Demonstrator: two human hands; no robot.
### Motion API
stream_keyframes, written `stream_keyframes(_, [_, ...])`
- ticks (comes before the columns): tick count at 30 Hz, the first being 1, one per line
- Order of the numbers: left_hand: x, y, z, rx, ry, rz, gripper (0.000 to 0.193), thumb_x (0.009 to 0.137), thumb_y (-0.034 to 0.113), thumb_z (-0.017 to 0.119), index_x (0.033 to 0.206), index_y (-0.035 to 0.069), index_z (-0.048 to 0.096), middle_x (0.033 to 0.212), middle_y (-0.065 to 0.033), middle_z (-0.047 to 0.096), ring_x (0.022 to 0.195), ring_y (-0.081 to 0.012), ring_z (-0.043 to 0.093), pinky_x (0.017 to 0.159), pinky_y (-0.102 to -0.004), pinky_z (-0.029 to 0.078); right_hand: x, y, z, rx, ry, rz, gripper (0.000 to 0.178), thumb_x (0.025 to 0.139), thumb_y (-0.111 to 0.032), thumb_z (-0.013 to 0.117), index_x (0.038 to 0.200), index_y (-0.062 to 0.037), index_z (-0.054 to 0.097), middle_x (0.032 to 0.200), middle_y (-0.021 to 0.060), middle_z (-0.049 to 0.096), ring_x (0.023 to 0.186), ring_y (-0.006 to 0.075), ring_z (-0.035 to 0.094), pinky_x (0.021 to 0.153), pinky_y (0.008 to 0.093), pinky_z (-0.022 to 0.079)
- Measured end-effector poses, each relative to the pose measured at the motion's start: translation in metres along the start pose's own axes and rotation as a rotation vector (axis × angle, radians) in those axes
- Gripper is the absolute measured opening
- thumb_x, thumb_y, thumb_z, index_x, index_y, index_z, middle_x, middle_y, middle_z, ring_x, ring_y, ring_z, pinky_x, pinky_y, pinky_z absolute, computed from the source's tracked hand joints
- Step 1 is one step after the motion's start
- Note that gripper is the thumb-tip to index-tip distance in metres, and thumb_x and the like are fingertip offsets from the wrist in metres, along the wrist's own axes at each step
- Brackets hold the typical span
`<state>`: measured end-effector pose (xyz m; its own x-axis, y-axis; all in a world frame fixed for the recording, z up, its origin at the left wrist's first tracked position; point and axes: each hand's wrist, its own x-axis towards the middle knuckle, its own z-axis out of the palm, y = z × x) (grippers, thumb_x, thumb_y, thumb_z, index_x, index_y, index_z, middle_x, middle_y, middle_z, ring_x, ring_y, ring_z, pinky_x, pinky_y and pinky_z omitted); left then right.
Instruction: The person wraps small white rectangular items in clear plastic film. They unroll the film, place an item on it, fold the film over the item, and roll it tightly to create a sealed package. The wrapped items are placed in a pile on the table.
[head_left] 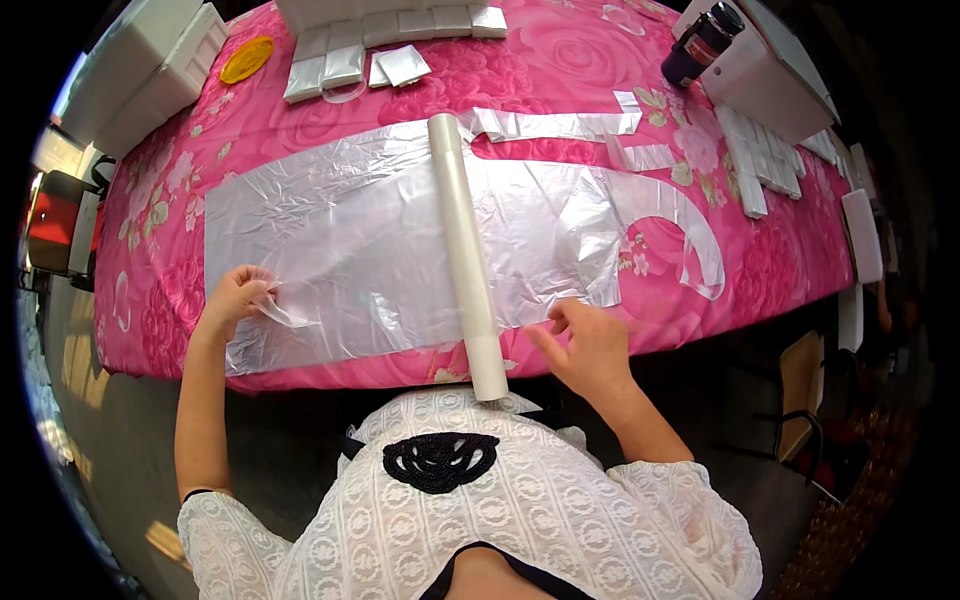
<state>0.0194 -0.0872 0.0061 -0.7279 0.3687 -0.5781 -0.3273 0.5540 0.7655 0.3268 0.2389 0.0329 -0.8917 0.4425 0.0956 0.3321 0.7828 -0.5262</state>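
A thin, see-through plastic apron [350, 230] lies spread over the table, with a curved neck strap [700, 245] at its right end and a tie strip [560, 124] on the far side. Across it rests a long, pale roll or tube [462, 250], its near end at the table's front edge by my body. At the apron's near left part, my left hand [241, 295] is closed on the film, pinching a loose fold. My right hand [588, 348] is just above the apron's near edge, right of the tube, thumb and fingers bent and apart, with nothing visible in them.
A pink rose-patterned cloth [560, 60] covers the table. Folded silvery packets [345, 62] line the far side, with more packets [760, 160] at the right. A yellow disc-shaped thing [246, 60], white boxes [150, 70] and a dark flask [702, 45] stand around. Chairs flank the table.
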Motion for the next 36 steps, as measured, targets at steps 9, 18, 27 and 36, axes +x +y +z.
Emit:
stream_keyframes(9, [0.024,-0.003,-0.049,0.279,0.017,0.055,0.02,0.076,0.008,0.055,0.095,0.0,0.056,0.081,-0.0059,0.062,0.074,-0.015,0.06,0.062,-0.029,0.049,-0.016,-0.031,0.034,0.126,-0.491,0.195,0.047,0.072,-0.045,0.06,0.07,0.0019,0.062,0.064,0.0196,0.06,0.062,0.0352,0.06,0.06,0.0434,0.048])
stream_keyframes(18, [-0.028,0.074,0.028,0.928,0.478,0.795,0.03,0.078,-0.002,0.05,0.107,-0.003,0.055,0.107,-0.0176,0.058,0.102,-0.0323,0.054,0.09,-0.0374,0.041,-0.02,-0.031,0.034,0.099,-0.467,0.228,0.045,0.072,-0.043,0.06,0.073,0.0022,0.063,0.065,0.0203,0.06,0.063,0.0356,0.06,0.06,0.0433,0.047])
stream_keyframes(27, [-0.013,0.026,0.227,0.571,0.164,1.108,0.053,0.077,0.004,0.048,0.128,-0.007,0.035,0.137,-0.023,0.031,0.127,-0.0359,0.03,0.105,-0.0423,0.024,-0.022,-0.027,0.032,0.117,-0.459,0.221,0.046,0.071,-0.044,0.06,0.07,0.0024,0.063,0.063,0.0197,0.06,0.06,0.035,0.06,0.059,0.0433,0.047])
stream_keyframes(36, [-0.004,0.023,0.238,0.819,0.154,0.993,0.057,0.079,0.009,0.043,0.132,-0.009,0.028,0.139,-0.0253,0.026,0.13,-0.0379,0.024,0.106,-0.0469,0.018,-0.017,-0.03,0.027,0.043,-0.502,0.196,0.048,0.071,-0.047,0.061,0.071,0.0016,0.063,0.063,0.0196,0.06,0.06,0.0345,0.06,0.058,0.0431,0.048])
